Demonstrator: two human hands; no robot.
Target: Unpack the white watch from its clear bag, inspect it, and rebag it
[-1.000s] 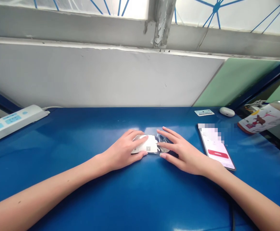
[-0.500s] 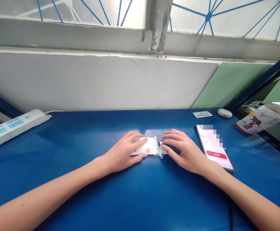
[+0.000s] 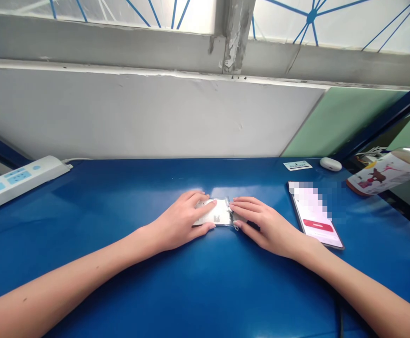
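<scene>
Flat on the blue table lies a white card in a clear badge holder [image 3: 220, 212], with a small square code printed on it. My left hand [image 3: 181, 217] grips the holder's left part, index finger on top and thumb along the near edge. At the holder's right end is a small round badge reel [image 3: 239, 217], shaded and mostly covered by my right hand [image 3: 266, 225]. The fingertips of that hand are at the far side of the reel and its thumb is at the near side, beside a small clip.
A phone [image 3: 315, 213] with a lit screen lies right of my right hand. Behind it are a small card [image 3: 297, 165] and a white earbud case [image 3: 330, 164]. A labelled bottle [image 3: 384, 173] is at the right edge, a power strip [image 3: 18, 178] at the far left.
My right hand has moved slightly left and lowered over the badge reel, covering more of it. My left hand stays on the badge holder. The view has shifted slightly.
</scene>
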